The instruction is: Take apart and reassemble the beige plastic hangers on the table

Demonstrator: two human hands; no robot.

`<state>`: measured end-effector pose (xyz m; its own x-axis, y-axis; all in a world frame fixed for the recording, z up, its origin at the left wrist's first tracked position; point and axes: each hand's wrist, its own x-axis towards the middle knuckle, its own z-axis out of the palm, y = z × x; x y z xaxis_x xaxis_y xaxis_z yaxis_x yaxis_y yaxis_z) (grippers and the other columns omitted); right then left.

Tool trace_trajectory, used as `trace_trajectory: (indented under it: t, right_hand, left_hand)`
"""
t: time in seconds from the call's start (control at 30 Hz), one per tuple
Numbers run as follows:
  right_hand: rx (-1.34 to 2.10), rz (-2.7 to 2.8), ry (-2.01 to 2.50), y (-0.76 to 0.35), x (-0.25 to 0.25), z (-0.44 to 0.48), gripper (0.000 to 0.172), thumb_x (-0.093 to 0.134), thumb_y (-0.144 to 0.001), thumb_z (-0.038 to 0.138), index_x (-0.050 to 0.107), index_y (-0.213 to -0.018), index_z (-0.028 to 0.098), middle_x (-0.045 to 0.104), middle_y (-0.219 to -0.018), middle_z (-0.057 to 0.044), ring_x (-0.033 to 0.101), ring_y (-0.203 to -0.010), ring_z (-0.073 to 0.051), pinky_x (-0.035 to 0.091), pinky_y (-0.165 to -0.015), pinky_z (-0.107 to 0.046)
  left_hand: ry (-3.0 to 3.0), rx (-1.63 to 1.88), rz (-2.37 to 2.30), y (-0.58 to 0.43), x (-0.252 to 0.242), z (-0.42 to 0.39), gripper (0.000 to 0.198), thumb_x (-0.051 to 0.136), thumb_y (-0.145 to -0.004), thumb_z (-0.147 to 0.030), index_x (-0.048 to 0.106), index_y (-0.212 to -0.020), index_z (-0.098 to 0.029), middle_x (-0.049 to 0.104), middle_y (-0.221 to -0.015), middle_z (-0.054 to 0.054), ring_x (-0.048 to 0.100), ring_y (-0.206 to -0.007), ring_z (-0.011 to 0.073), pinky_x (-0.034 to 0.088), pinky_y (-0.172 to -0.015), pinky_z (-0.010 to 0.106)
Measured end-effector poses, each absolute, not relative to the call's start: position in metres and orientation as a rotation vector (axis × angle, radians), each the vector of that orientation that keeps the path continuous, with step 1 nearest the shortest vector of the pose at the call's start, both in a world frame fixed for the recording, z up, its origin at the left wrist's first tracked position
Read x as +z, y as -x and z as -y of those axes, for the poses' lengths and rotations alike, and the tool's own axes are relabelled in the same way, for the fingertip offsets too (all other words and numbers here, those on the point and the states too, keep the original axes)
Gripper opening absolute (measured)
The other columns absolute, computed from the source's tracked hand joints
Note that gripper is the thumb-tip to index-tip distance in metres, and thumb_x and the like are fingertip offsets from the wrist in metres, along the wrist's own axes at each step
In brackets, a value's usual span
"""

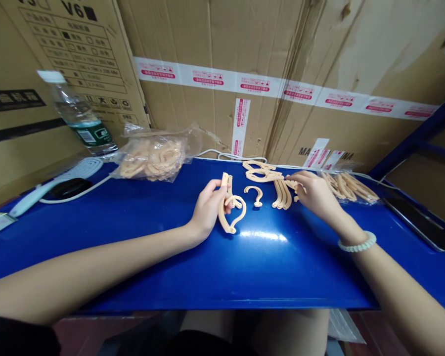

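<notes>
My left hand (207,207) is closed around a partly folded beige plastic hanger (225,217), its curved hook showing beside the thumb and fingers. My right hand (313,190) reaches over the loose beige parts, fingertips pinched together among them; what they grip is mostly hidden. Just left of that hand, several curved hanger arms (282,195) lie side by side. A single hook (258,195) rests on the blue table between my hands. Behind it lie more beige looped hanger pieces (261,173).
A clear bag of beige parts (152,155) sits back left, near a water bottle (89,123) and a pale hairbrush (59,180). Another bag of parts (350,188) and a dark phone (422,222) lie right. Cardboard (193,118) walls the back; a white cable (215,154) runs along it.
</notes>
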<state>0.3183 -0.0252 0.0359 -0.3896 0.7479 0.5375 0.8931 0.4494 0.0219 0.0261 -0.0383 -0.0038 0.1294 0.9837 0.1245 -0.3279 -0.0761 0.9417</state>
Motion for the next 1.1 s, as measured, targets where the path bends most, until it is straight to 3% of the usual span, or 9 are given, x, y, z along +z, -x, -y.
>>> trace_trajectory:
  t: [0.17, 0.27, 0.43, 0.67, 0.73, 0.8, 0.87, 0.97, 1.1]
  right_hand:
    - [-0.386, 2.358, 0.724, -0.255, 0.037, 0.064, 0.039, 0.05, -0.094, 0.006, 0.061, -0.13, 0.017, 0.068, -0.121, -0.014, 0.062, -0.113, -0.027, 0.054, -0.093, -0.046]
    - [-0.498, 2.512, 0.54, -0.238, 0.035, 0.079, 0.033, 0.055, -0.097, 0.013, 0.061, -0.13, 0.015, 0.07, -0.119, -0.013, 0.062, -0.113, -0.028, 0.053, -0.095, -0.048]
    - [-0.727, 2.615, 0.5, -0.234, 0.028, 0.081, 0.028, 0.058, -0.102, 0.026, 0.066, -0.124, 0.01, 0.072, -0.123, -0.013, 0.062, -0.118, -0.027, 0.047, -0.104, -0.047]
    - [-0.82, 2.616, 0.544, -0.234, 0.024, 0.077, 0.021, 0.056, -0.103, 0.019, 0.068, -0.119, 0.014, 0.074, -0.114, -0.01, 0.062, -0.119, -0.026, 0.043, -0.106, -0.048]
    - [-0.805, 2.62, 0.56, -0.234, 0.026, 0.077, 0.019, 0.055, -0.103, 0.02, 0.068, -0.115, 0.015, 0.075, -0.105, -0.01, 0.064, -0.114, -0.026, 0.042, -0.104, -0.048]
    - [-0.764, 2.611, 0.587, -0.235, 0.028, 0.078, 0.018, 0.053, -0.104, 0.023, 0.068, -0.111, 0.014, 0.074, -0.097, -0.009, 0.066, -0.105, -0.025, 0.043, -0.1, -0.048]
    - [-0.699, 2.586, 0.645, -0.235, 0.03, 0.078, 0.018, 0.053, -0.104, 0.025, 0.067, -0.108, 0.015, 0.073, -0.094, -0.008, 0.066, -0.096, -0.024, 0.043, -0.097, -0.047]
    - [-0.637, 2.538, 0.726, -0.237, 0.031, 0.077, 0.017, 0.053, -0.104, 0.026, 0.066, -0.105, 0.016, 0.073, -0.093, -0.007, 0.065, -0.088, -0.021, 0.042, -0.094, -0.045]
    - [-0.637, 2.478, 0.759, -0.24, 0.03, 0.077, 0.015, 0.054, -0.104, 0.026, 0.065, -0.104, 0.015, 0.071, -0.087, -0.006, 0.063, -0.078, -0.019, 0.039, -0.09, -0.043]
  left_hand:
    - [-1.09, 1.339, -0.777, -0.028, -0.003, 0.039, 0.024, 0.065, -0.085, -0.036, 0.055, -0.094, -0.017, 0.064, -0.065, -0.003, 0.067, -0.061, 0.0131, 0.054, -0.065, 0.025]
    - [-1.113, 1.345, -0.761, -0.028, -0.004, 0.039, 0.026, 0.066, -0.085, -0.038, 0.054, -0.096, -0.017, 0.066, -0.066, -0.002, 0.069, -0.064, 0.0146, 0.055, -0.07, 0.027]
    - [-1.159, 1.299, -0.73, -0.027, -0.007, 0.038, 0.031, 0.068, -0.084, -0.04, 0.052, -0.099, -0.018, 0.071, -0.069, 0.0, 0.07, -0.067, 0.0169, 0.054, -0.068, 0.028]
    - [-1.156, 1.294, -0.665, -0.027, -0.005, 0.041, 0.036, 0.068, -0.084, -0.043, 0.049, -0.101, -0.017, 0.073, -0.074, 0.003, 0.066, -0.063, 0.0147, 0.055, -0.065, 0.027]
    - [-1.176, 1.32, -0.695, -0.029, -0.004, 0.042, 0.037, 0.066, -0.087, -0.043, 0.047, -0.106, -0.018, 0.074, -0.085, 0.006, 0.066, -0.063, 0.0139, 0.056, -0.063, 0.028]
    - [-1.227, 1.4, -0.749, -0.03, -0.005, 0.042, 0.039, 0.063, -0.09, -0.042, 0.044, -0.116, -0.02, 0.072, -0.11, 0.011, 0.067, -0.068, 0.0141, 0.057, -0.063, 0.029]
    - [-1.345, 1.557, -0.838, -0.03, -0.004, 0.041, 0.042, 0.062, -0.091, -0.038, 0.042, -0.126, -0.024, 0.059, -0.136, 0.014, 0.07, -0.092, 0.018, 0.06, -0.076, 0.033]
    - [-1.734, 1.775, -0.97, -0.024, 0.002, 0.04, 0.046, 0.061, -0.091, -0.025, 0.046, -0.134, -0.024, 0.049, -0.149, 0.013, 0.052, -0.135, 0.0249, 0.044, -0.111, 0.045]
    - [-2.448, 1.595, -0.865, -0.016, 0.012, 0.044, 0.035, 0.058, -0.092, -0.019, 0.058, -0.127, -0.023, 0.064, -0.136, 0.01, 0.05, -0.137, 0.0273, 0.019, -0.123, 0.057]
